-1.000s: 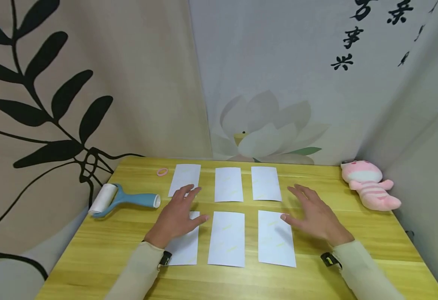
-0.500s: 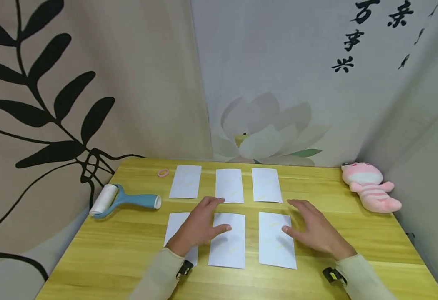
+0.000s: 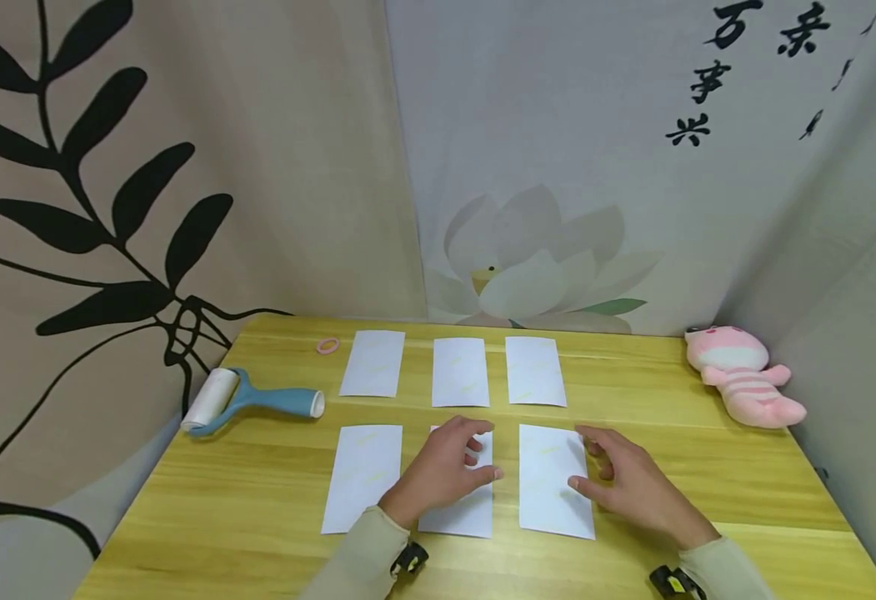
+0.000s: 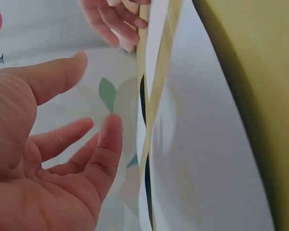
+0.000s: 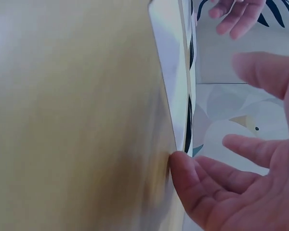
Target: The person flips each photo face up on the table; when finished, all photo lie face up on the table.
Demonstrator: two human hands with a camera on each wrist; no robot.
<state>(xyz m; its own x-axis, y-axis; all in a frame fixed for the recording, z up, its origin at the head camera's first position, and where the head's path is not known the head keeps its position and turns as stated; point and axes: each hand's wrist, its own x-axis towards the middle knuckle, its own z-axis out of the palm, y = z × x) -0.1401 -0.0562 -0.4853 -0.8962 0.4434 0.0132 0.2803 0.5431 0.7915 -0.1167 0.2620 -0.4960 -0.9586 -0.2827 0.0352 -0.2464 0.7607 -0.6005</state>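
Observation:
White paper sheets lie in two rows on the wooden table. My left hand (image 3: 447, 465) hovers over the front middle sheet (image 3: 469, 512), covering part of it. In the left wrist view, the hand's loosely bent fingers and thumb hold nothing, and a sheet (image 4: 202, 144) lies beside them. My right hand (image 3: 636, 482) is at the right edge of the front right sheet (image 3: 550, 483), its thumb over that sheet. In the right wrist view, its fingers are spread with nothing between them. One fingertip (image 5: 180, 163) is close to the table by a sheet's edge; contact is unclear.
A blue-handled lint roller (image 3: 257, 402) and a small pink ring (image 3: 327, 345) lie on the left of the table (image 3: 205, 517). At the back right is a pink plush toy (image 3: 741, 379). The front left sheet (image 3: 362, 479) is uncovered. Printed curtains hang behind.
My left hand has moved right, from the left sheets to the front middle one. My right hand has come slightly nearer me, its fingers now more bent. The sheets stay put.

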